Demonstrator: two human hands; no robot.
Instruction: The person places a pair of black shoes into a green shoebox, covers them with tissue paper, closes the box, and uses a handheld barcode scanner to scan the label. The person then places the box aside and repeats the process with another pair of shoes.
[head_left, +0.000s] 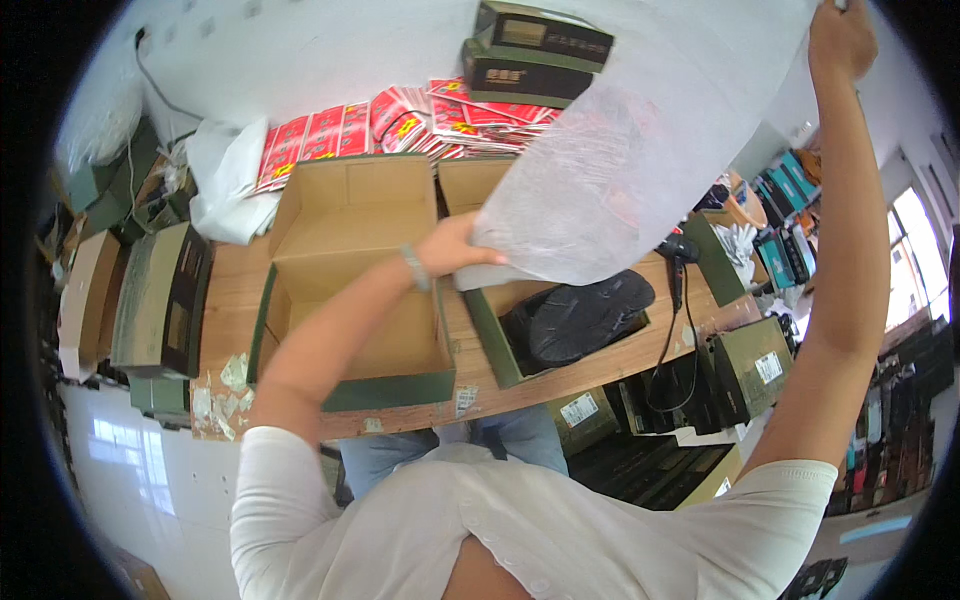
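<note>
A large thin white translucent wrapping sheet stretches diagonally over the table between my hands. My left hand grips its lower left edge, the thumb lying along the near side and the other fingers partly hidden. Raised high at the upper right, my right hand is closed on the sheet's far end. Beneath the sheet, an open green shoebox holds black shoes, partly covered. Left of it, under my left forearm, stands a second open shoebox with a bare brown inside and its lid tilted back.
Red printed cards lie in piles along the back, with two stacked shoeboxes behind. A black hair dryer with a cord hangs at the table's right edge. More boxes stand at the left; others lie right and below.
</note>
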